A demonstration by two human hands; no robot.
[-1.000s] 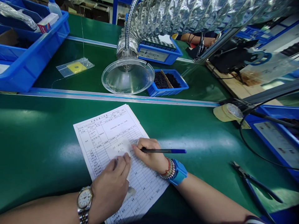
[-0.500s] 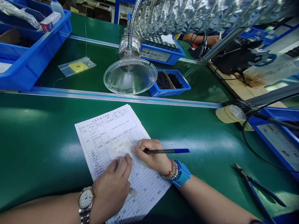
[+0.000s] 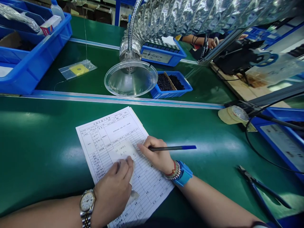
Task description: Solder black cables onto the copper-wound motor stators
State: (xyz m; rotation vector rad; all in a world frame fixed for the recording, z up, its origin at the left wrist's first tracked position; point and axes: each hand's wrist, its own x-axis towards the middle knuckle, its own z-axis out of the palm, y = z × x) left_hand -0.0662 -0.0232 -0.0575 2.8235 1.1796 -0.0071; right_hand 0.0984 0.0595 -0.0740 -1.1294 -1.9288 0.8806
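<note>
Bright overhead light fills the scene, laying pale streaks of glare across the green bench (image 3: pixel 47 152) and glinting off the foil duct (image 3: pixel 190 15). A soft shadow falls beneath the left hand (image 3: pixel 111 190). Wide-angle distortion bends the frame's edges, and the small print on the form (image 3: pixel 104 139) looks slightly soft.

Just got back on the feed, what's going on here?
A person's left hand, wearing a silver-and-gold wristwatch, presses a small white paper slip onto a printed white form sheet on the green workbench. The right hand holds a slim black-and-blue pen just beside the slip. Blue-handled pliers lie off to the right.
</note>
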